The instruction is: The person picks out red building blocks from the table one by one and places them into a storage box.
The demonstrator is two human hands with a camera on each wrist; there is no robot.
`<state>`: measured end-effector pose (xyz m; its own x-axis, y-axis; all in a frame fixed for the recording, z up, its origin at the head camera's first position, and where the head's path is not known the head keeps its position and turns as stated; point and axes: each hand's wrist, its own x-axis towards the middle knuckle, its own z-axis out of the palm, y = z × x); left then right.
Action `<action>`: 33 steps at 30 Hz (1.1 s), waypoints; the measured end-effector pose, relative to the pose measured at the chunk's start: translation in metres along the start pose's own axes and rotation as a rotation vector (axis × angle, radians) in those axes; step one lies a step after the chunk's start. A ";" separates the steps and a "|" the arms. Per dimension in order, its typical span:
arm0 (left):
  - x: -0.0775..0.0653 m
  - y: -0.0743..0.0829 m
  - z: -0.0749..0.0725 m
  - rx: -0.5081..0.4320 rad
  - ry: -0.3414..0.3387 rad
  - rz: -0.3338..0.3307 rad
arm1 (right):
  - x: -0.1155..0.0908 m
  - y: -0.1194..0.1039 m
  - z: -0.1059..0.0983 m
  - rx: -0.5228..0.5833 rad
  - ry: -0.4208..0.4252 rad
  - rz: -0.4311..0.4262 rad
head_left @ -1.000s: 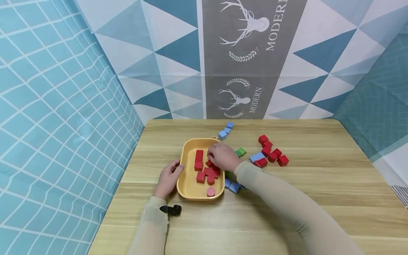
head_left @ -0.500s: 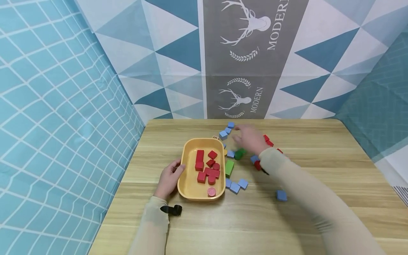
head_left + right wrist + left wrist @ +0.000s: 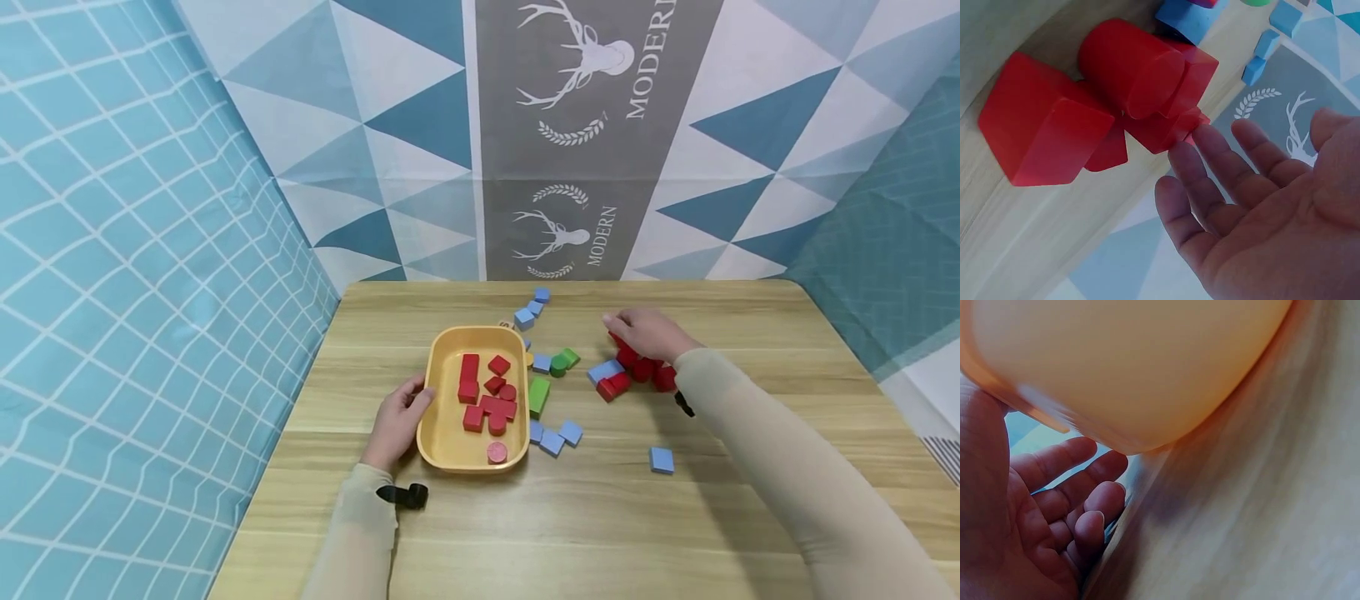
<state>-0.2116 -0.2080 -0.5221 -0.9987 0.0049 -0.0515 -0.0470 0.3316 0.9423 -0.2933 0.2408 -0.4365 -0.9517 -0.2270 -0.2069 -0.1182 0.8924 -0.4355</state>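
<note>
A yellow tray (image 3: 442, 437) stands left of the table's middle, with several red blocks (image 3: 498, 406) inside. My left hand (image 3: 397, 421) holds its left side, thumb at the rim and curled fingers (image 3: 1105, 499) against the outside. To the right, my right hand (image 3: 654, 333) hovers palm-down over a cluster of red blocks (image 3: 641, 369). In the right wrist view its fingers (image 3: 1188, 165) are fairly straight and hold nothing visible; the tips are close to the blocks, and whether they touch cannot be told. A red cylinder (image 3: 1138, 72) and a red cube-like block (image 3: 1038, 128) lie there.
Blue blocks (image 3: 552, 442) and green blocks (image 3: 539, 396) lie along the tray's right side. More blue blocks (image 3: 524, 318) are at the back, and a lone blue block (image 3: 662, 460) lies front right. A patterned cloth wall (image 3: 555, 150) rises behind the table (image 3: 480, 542).
My right hand has left the tray's right side and moved right to the red cluster. A red block now lies near the tray's top right. The left hand stays put.
</note>
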 end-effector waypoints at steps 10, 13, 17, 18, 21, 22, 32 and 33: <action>0.002 -0.001 0.000 0.001 -0.003 0.009 | -0.017 0.004 -0.002 -0.018 -0.042 -0.046; 0.002 -0.002 -0.001 0.002 -0.002 0.006 | -0.019 0.008 0.001 -0.031 -0.038 -0.070; 0.002 -0.003 -0.001 -0.001 -0.002 0.002 | -0.022 0.008 0.008 -0.072 -0.035 -0.087; 0.002 -0.003 -0.001 0.000 -0.001 0.002 | -0.022 0.007 0.009 -0.080 -0.035 -0.089; 0.002 -0.003 -0.001 0.003 0.002 0.007 | -0.023 0.005 0.014 -0.114 -0.027 -0.103; 0.002 -0.002 -0.001 0.005 0.003 0.010 | -0.023 0.004 0.015 -0.126 -0.024 -0.113; 0.001 -0.001 -0.001 0.007 0.009 0.020 | -0.020 -0.001 0.025 -0.229 -0.024 -0.111; 0.001 -0.001 -0.001 0.007 0.009 0.021 | -0.020 -0.003 0.024 -0.231 -0.003 -0.112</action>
<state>-0.2128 -0.2092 -0.5226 -0.9996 0.0035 -0.0291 -0.0262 0.3381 0.9408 -0.2673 0.2330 -0.4525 -0.9281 -0.3304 -0.1717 -0.2849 0.9270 -0.2439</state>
